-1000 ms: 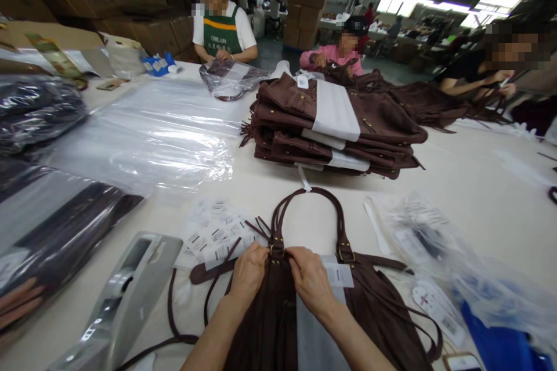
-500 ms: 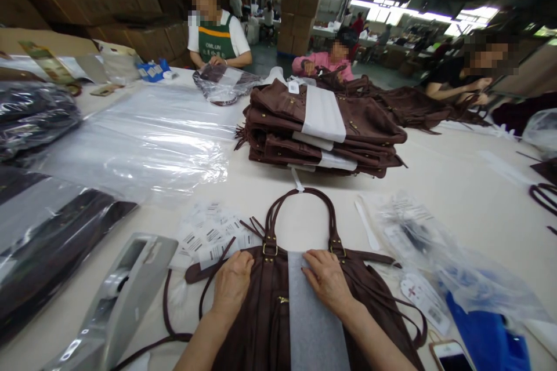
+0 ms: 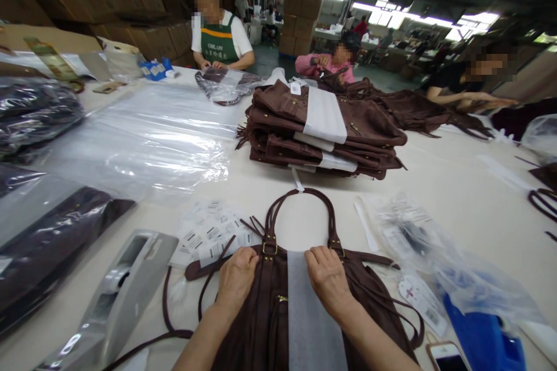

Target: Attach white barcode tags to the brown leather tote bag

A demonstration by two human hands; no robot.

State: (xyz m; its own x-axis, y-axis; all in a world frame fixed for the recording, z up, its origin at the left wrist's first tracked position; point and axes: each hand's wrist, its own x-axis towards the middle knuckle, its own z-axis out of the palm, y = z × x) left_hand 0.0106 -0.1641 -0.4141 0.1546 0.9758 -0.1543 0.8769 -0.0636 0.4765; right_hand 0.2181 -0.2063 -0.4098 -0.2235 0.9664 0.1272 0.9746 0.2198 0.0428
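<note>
A dark brown leather handbag lies flat on the table in front of me, its two handles arching away from me. A white strip of paper runs down its middle. My left hand rests on the bag's top left corner by the handle buckle, fingers curled down onto the leather. My right hand lies flat on the bag's top edge, touching the right side of the paper strip.
A stack of folded brown bags sits beyond the handles. Barcode labels lie left of the bag, a grey tape dispenser nearer left, clear plastic bags behind. Tags, plastic and a phone lie right. Three people work across the table.
My hands moved apart from the bag's middle top to either side, and the white paper strip now lies smooth and uncovered down the bag's centre.
</note>
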